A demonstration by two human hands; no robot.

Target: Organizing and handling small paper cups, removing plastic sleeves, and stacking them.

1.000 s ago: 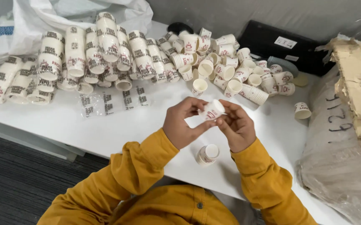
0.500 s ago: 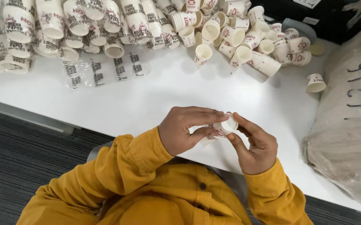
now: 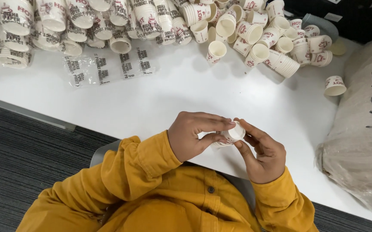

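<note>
- Now my left hand (image 3: pixel 192 138) and right hand (image 3: pixel 261 150) have drawn back to the near edge of the white table (image 3: pixel 186 92)
- Both sets of fingertips pinch one small paper cup (image 3: pixel 233 133), held closer for finer handling
- Loose cup pile (image 3: pixel 259 32) lies at the table's far edge

Head view, looking down. Left hand (image 3: pixel 192 137) and right hand (image 3: pixel 261 150) meet over the near edge of a white table (image 3: pixel 194 94), both pinching one small paper cup (image 3: pixel 233 134) with its rim tilted to the right. Mustard-yellow sleeves (image 3: pixel 143 165) cover both arms. Far side of the table: a loose heap of cups (image 3: pixel 259 36) at centre, bagged cup stacks (image 3: pixel 78 21) at left. One lone cup (image 3: pixel 335 85) lies on its side beside a plastic-wrapped sack (image 3: pixel 362 146) at right.
</note>
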